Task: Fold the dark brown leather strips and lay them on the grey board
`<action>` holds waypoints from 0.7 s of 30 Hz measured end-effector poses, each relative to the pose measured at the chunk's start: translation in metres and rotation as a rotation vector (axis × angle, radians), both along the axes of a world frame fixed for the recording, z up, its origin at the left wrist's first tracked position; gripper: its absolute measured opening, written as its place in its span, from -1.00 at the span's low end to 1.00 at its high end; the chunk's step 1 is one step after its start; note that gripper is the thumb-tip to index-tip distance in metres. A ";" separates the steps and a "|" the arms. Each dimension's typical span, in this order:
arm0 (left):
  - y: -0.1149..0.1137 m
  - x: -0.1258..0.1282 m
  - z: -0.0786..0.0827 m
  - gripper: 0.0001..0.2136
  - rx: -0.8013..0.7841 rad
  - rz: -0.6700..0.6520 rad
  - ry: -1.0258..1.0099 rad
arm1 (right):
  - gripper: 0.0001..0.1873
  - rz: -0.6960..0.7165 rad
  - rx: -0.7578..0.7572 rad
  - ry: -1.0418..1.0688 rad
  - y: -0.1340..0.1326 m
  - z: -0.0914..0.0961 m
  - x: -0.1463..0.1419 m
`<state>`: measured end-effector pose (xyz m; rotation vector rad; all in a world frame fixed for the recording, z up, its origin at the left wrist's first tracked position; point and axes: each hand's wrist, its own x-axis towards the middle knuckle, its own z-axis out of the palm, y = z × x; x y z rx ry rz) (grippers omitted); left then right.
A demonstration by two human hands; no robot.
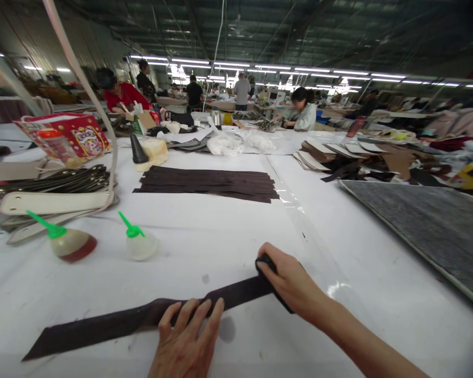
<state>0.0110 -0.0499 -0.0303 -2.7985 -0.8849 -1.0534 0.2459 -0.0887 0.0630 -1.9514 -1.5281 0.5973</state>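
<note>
A long dark brown leather strap lies flat across the white table near me. My left hand rests on its middle, fingers stretched out and pressing it down. My right hand is closed round a small black tool whose top shows above my fingers, set against the strap's right end. A stack of similar dark straps lies farther back at the table's middle.
Two glue bottles with green nozzles lie at the left, behind them pale and dark straps and a red box. A grey board sits at right. Other people work at the far tables.
</note>
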 end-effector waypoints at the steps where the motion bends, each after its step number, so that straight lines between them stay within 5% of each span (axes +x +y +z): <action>1: 0.000 0.000 -0.001 -0.72 0.004 -0.007 -0.005 | -0.91 0.063 0.008 -0.094 0.002 -0.004 -0.013; 5: 0.003 -0.003 -0.008 -0.73 0.016 -0.029 -0.016 | -0.90 0.303 0.001 -0.446 0.011 -0.027 -0.062; 7: 0.005 -0.004 -0.010 -0.73 0.009 -0.032 -0.013 | -0.79 0.288 -0.025 -0.560 0.011 -0.042 -0.062; 11: 0.006 -0.006 -0.010 -0.73 0.001 -0.039 -0.003 | -0.75 -0.047 -0.135 -0.669 -0.011 -0.059 0.016; 14: 0.006 -0.004 -0.008 -0.73 0.020 -0.036 -0.011 | -0.82 -0.293 -0.212 -0.725 -0.033 -0.049 0.089; 16: 0.006 -0.003 -0.008 -0.73 0.032 -0.030 -0.024 | -0.86 -0.390 -0.217 -0.760 -0.038 -0.036 0.105; 19: 0.005 -0.003 -0.007 -0.73 0.037 -0.029 -0.030 | -0.93 -0.314 -0.142 -0.723 -0.022 -0.023 0.061; 21: 0.005 -0.003 -0.006 -0.72 0.046 -0.028 -0.021 | -0.90 -0.043 -0.054 -0.573 -0.006 -0.026 0.014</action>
